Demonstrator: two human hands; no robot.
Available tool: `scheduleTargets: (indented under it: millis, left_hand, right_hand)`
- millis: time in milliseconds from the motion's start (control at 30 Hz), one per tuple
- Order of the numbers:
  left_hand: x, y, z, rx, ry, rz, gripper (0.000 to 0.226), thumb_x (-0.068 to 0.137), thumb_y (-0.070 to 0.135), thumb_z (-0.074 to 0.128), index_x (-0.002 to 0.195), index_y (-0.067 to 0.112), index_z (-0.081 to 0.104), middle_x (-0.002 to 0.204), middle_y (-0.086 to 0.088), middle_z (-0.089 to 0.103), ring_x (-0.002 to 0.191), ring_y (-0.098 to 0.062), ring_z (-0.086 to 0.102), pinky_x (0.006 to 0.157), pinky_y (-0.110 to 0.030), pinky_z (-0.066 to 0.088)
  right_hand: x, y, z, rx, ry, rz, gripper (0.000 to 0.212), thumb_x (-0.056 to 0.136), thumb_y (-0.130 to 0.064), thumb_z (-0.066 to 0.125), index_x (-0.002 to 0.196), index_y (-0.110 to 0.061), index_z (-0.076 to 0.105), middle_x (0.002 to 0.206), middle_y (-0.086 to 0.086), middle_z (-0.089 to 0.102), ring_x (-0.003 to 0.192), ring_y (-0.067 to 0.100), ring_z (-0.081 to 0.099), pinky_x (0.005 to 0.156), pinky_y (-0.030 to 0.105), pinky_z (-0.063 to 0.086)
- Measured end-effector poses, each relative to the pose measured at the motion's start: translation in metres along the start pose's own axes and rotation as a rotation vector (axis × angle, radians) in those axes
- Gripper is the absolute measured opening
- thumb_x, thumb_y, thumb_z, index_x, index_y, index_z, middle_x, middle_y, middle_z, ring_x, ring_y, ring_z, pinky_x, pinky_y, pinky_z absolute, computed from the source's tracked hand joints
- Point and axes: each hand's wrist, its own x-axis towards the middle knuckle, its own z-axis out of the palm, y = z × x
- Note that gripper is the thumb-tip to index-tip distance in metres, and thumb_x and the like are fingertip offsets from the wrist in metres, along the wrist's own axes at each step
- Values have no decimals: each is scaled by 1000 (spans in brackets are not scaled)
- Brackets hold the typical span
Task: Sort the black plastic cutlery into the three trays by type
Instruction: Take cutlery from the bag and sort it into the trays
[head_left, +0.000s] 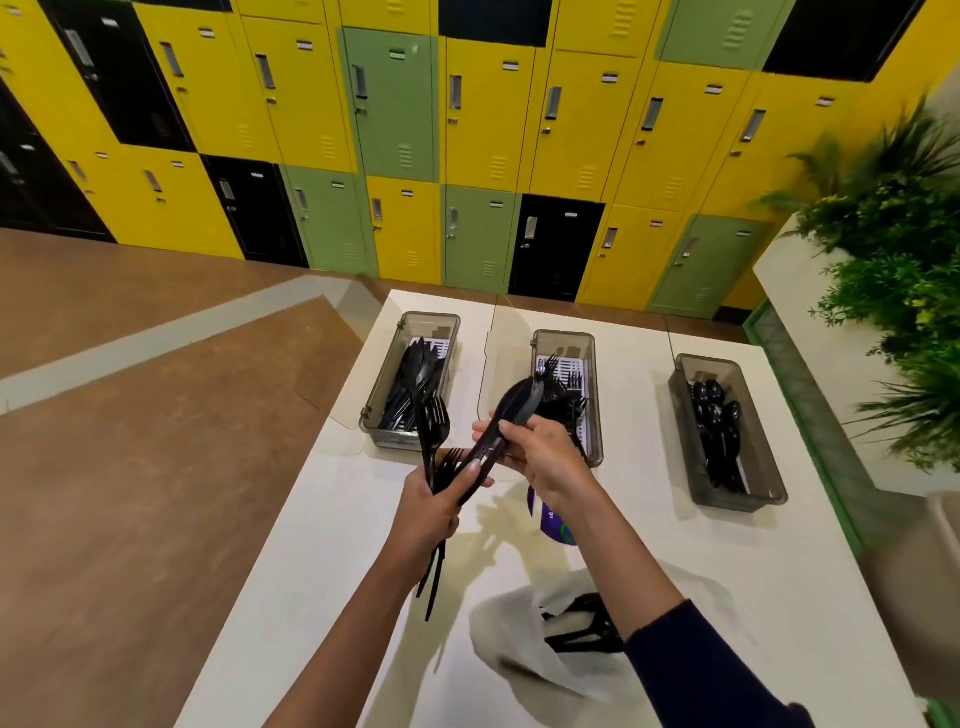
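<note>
Three smoky grey trays stand in a row on the white table. The left tray (378, 395) holds black knives, the middle tray (595, 415) forks, the right tray (769, 483) spoons. My left hand (434, 506) grips a bundle of black cutlery (434, 431), forks pointing up, handles hanging below the fist. My right hand (540, 449) pinches a black knife and spoon (514, 408) out of that bundle, above the near end of the middle tray. A white bag (519, 649) near me holds more black cutlery (587, 623).
A purple sticker (550, 519) lies on the table under my right wrist. Yellow, green and black lockers (467, 156) line the far wall. A planter with green plants (893, 286) borders the table on the right. Brown floor lies to the left.
</note>
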Motion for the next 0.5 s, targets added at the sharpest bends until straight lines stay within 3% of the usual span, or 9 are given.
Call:
scheduleTargets:
  millis: [133,233,333,400,500]
  left_hand:
    - [19,-2,-18,-9,64,-28,18,88,23,67,101,12,65,84,-12,74,40,-8,25,40,-18,21]
    - [31,-4,-31,-45,75,-49,17,87,25,67,98,12,67,80,-13,72,40,-7,23,39,-17,20]
    - [42,-6,-45,-85,98,-84,16,86,33,67,87,17,66,65,-11,42,42,-8,21,38,-17,19]
    - [50,-7,-56,-101,122,-113,18,84,37,68,82,20,63,66,-8,34,45,-9,22,41,-18,18]
    - [59,-7,-72,-115,131,-134,21,86,38,66,81,18,67,79,-12,55,44,-7,25,39,-19,18]
  right_hand:
    - [20,8,22,-7,60,-10,16,92,-5,58,107,1,59,101,20,71,92,30,69,85,37,57]
    - [35,8,38,-21,75,-16,16,89,-3,62,104,2,60,94,18,71,82,24,70,78,34,59]
    - [54,3,52,-72,71,-29,12,89,-2,61,101,0,60,91,16,71,73,18,70,67,27,59]
    - [70,-5,61,-103,73,-48,6,89,-1,60,94,-4,60,91,18,70,70,17,70,67,26,59]
    - [100,-16,77,-175,86,-56,9,92,0,55,88,-8,58,92,16,69,71,18,67,72,31,58]
